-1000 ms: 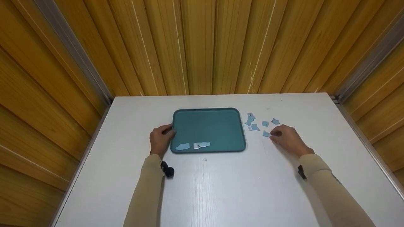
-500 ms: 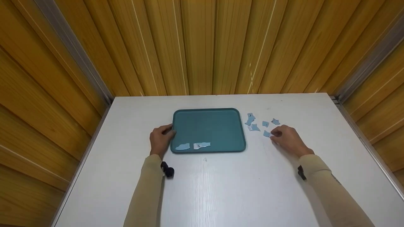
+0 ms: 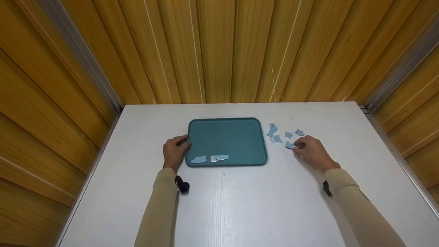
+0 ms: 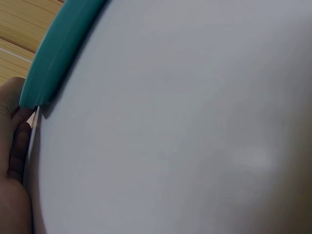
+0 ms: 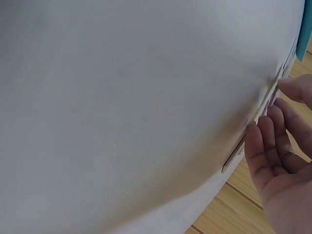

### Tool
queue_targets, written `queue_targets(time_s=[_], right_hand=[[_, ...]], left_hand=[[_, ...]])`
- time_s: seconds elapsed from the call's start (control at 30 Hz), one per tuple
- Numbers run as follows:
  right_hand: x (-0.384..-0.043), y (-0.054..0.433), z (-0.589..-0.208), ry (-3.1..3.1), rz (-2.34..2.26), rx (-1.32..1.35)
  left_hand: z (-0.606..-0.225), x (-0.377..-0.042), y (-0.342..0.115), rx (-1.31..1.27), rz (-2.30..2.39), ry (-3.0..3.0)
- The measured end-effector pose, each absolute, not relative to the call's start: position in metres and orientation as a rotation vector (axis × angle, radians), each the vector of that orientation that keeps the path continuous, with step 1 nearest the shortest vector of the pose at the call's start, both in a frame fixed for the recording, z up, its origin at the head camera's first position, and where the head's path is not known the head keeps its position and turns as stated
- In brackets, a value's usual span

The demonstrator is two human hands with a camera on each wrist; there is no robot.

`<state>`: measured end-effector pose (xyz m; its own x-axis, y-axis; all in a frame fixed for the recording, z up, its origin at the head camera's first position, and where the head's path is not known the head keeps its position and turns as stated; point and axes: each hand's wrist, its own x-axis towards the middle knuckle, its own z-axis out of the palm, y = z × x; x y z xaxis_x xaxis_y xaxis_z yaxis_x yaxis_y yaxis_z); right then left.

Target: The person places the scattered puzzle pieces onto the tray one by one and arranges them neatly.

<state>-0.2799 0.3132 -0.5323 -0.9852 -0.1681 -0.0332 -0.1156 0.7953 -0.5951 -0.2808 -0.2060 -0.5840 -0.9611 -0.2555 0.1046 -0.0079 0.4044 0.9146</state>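
Observation:
The green tray (image 3: 226,137) lies flat on the white table. My left hand (image 3: 175,152) grips its left edge, thumb over the rim; the left wrist view shows fingers beside the tray's rim (image 4: 63,48). Along the tray's front edge lie two torn pieces, a light blue paper scrap (image 3: 198,160) and a blue and white paper scrap (image 3: 219,158). Right of the tray, my right hand (image 3: 312,151) pinches a small blue paper scrap (image 3: 289,145) between thumb and fingertips. From the right wrist view, the scrap appears edge-on, slightly tilted at the fingertips.
Several torn paper scraps (image 3: 272,129) lie between the tray and my right hand, with another scrap (image 3: 299,132) farther back. Wood-patterned panels (image 3: 216,51) stand behind and at both sides of the table (image 3: 253,206).
The pinched scrap and the right fingertips shift slightly, the scrap tipping a little. The left hand and tray stay where they were.

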Motion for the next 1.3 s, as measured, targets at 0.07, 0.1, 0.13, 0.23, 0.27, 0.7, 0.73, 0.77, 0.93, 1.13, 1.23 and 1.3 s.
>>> queue_targets(time_s=[0.07,0.1,0.13,0.23,0.27,0.7,0.73,0.77,0.93,1.13,1.23,1.3], right_hand=[[-0.28,0.311,-0.532,2.891,-0.964,-0.233],[-0.28,0.31,-0.532,2.89,-0.966,-0.237],[-0.28,0.309,-0.532,2.89,-0.974,-0.246],[-0.279,0.304,-0.53,2.895,-0.991,-0.289],[-0.279,0.303,-0.53,2.898,-0.993,-0.303],[-0.28,0.272,-0.522,2.922,-1.026,-0.418],[-0.28,0.269,-0.521,2.916,-1.03,-0.424],[-0.28,0.267,-0.52,2.909,-1.033,-0.432],[-0.281,0.254,-0.516,2.883,-1.04,-0.458],[-0.28,0.243,-0.515,2.876,-1.061,-0.518],[-0.28,0.238,-0.515,2.886,-1.045,-0.55],[-0.28,0.235,-0.515,2.886,-1.04,-0.562]], left_hand=[[-0.584,-0.281,-0.206,0.237,-1.576,-2.44],[-0.584,-0.281,-0.206,0.239,-1.571,-2.441],[-0.584,-0.281,-0.206,0.233,-1.565,-2.442],[-0.583,-0.281,-0.205,0.225,-1.542,-2.444],[-0.583,-0.281,-0.205,0.224,-1.537,-2.444],[-0.583,-0.282,-0.205,0.224,-1.532,-2.46],[-0.583,-0.282,-0.205,0.224,-1.532,-2.46],[-0.583,-0.282,-0.205,0.227,-1.531,-2.46],[-0.583,-0.282,-0.205,0.24,-1.529,-2.46],[-0.582,-0.282,-0.204,0.239,-1.534,-2.464],[-0.583,-0.282,-0.205,0.231,-1.542,-2.461],[-0.583,-0.282,-0.205,0.232,-1.549,-2.458]])
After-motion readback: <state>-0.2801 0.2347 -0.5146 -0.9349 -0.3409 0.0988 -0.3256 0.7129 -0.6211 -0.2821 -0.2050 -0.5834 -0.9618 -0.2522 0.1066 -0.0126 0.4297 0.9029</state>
